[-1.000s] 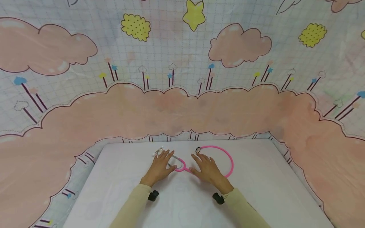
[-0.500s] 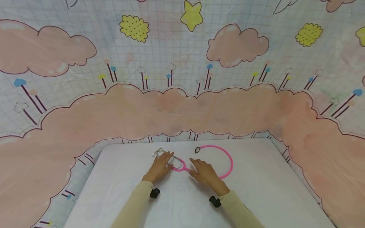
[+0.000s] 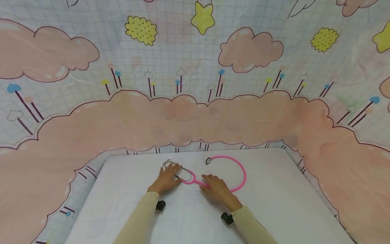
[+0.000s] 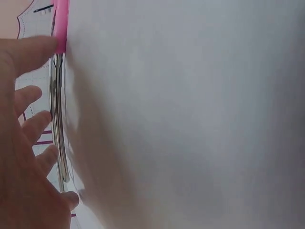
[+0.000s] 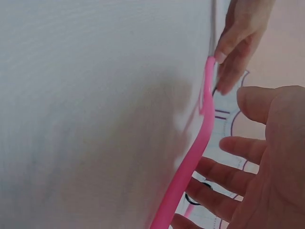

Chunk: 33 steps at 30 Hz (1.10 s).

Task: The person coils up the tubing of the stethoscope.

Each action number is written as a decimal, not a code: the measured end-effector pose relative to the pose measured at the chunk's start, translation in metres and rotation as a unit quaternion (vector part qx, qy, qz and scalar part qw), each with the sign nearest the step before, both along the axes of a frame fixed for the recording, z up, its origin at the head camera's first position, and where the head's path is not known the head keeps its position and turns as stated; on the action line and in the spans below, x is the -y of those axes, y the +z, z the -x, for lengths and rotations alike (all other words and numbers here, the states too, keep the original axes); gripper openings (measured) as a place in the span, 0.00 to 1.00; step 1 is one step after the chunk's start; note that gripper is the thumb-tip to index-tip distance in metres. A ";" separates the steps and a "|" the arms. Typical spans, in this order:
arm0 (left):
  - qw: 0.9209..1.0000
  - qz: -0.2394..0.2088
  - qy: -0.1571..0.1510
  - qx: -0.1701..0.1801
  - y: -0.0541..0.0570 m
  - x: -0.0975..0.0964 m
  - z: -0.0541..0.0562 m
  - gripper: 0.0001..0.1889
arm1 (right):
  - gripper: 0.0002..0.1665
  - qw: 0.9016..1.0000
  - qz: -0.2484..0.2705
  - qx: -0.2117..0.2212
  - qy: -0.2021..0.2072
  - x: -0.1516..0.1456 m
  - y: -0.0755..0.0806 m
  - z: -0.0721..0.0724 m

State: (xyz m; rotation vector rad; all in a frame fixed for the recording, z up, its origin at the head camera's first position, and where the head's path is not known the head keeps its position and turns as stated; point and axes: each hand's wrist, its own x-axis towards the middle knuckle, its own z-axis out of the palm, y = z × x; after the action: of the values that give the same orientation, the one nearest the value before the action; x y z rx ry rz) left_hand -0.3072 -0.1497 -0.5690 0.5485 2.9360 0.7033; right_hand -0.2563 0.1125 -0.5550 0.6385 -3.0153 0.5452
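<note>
The stethoscope (image 3: 198,182) lay crosswise, left hand (image 3: 166,179) at its metal eartubes (image 4: 58,90), right hand (image 3: 217,189) at its pink tubing (image 3: 245,173), fingers of both loosely spread.

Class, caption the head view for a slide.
Left hand and right hand at a curved pink-and-silver stethoscope on a white tabletop.

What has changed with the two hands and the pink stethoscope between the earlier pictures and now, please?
The right hand has drawn back toward the person and a little left. The left hand has shifted slightly left, its thumb farther from the tube fork. No new grip is plain to see. The stethoscope stayed in place, its curved shape unchanged.
</note>
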 end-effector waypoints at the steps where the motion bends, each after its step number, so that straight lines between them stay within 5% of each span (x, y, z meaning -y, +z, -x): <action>1: 1.000 0.002 -0.002 -0.001 0.001 0.001 0.000 0.34 | 0.30 1.000 -0.002 -0.004 0.001 0.000 -0.001 0.000; 19: 0.993 0.081 0.031 -0.083 0.013 -0.002 -0.008 0.31 | 0.09 0.998 -0.005 -0.063 -0.010 0.000 -0.006 0.000; 27: 0.996 0.043 0.048 -0.055 0.006 0.003 -0.008 0.33 | 0.07 0.998 0.012 -0.057 -0.016 0.001 -0.004 0.004; 33: 0.999 0.001 0.013 -0.045 0.006 0.004 -0.009 0.33 | 0.05 0.996 0.036 -0.075 -0.033 -0.003 -0.006 0.008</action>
State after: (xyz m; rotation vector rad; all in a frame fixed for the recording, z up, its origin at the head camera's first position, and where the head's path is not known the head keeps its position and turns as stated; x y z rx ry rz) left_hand -0.2983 -0.1535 -0.5631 0.5566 3.0329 0.6965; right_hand -0.2646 0.1152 -0.5608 0.5479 -2.8514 0.5729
